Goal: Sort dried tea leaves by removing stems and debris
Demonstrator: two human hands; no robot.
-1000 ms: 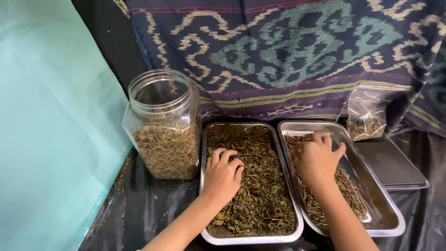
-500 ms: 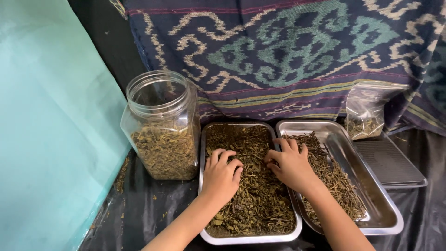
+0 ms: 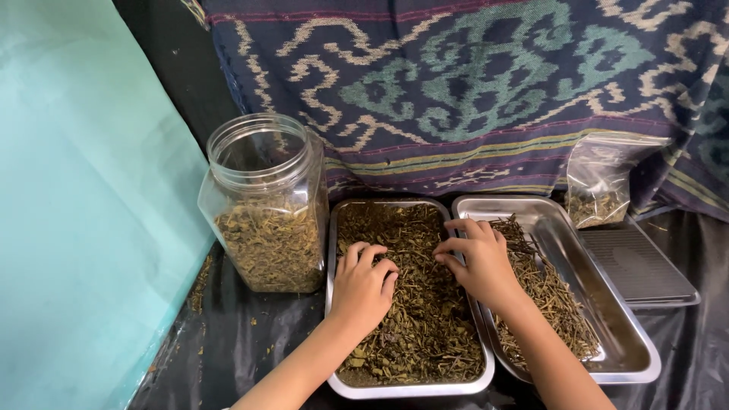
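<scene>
Both of our hands rest spread and empty, left hand (image 3: 363, 287) and right hand (image 3: 477, 260), on loose dried green-brown herb leaves (image 3: 414, 319) filling the rectangular steel tray (image 3: 410, 390) at six o'clock; light, brittle, best pinched gently.

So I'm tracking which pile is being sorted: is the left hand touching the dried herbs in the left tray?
Touching. In the head view the left hand lies palm-down on the dried herbs, its fingers curled into them.
</scene>
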